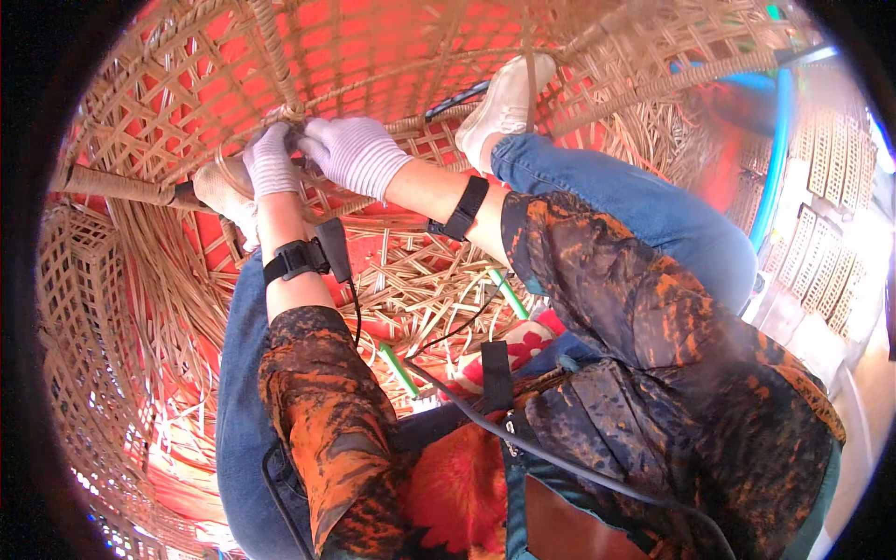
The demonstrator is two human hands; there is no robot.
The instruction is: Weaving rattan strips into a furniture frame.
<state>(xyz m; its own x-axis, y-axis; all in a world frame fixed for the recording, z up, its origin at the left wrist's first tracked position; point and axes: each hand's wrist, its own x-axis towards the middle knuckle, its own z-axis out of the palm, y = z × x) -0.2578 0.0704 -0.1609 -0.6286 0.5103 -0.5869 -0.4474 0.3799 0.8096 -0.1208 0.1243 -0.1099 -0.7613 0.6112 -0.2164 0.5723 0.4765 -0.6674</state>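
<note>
A large open-lattice rattan frame (392, 91) stands in front of me, its cane-wrapped bars meeting at a joint near the upper left. At that joint my left hand (271, 161), in a striped white and purple glove, is closed on the frame. My right hand (357, 159), gloved alike, bends in from the right with its fingers pinched on the same joint, touching the left fingertips. A thin rattan strip (222, 161) curves out beside my left hand. Exactly what lies between the fingertips is hidden.
Loose rattan strips (154, 271) and scraps litter the red ground covering (201, 471). My white shoes (504, 107) brace by the frame. Another woven piece (89, 308) stands at left. A blue tube (779, 159) and stacked perforated panels (821, 257) are at right. A dark cable (560, 467) crosses my lap.
</note>
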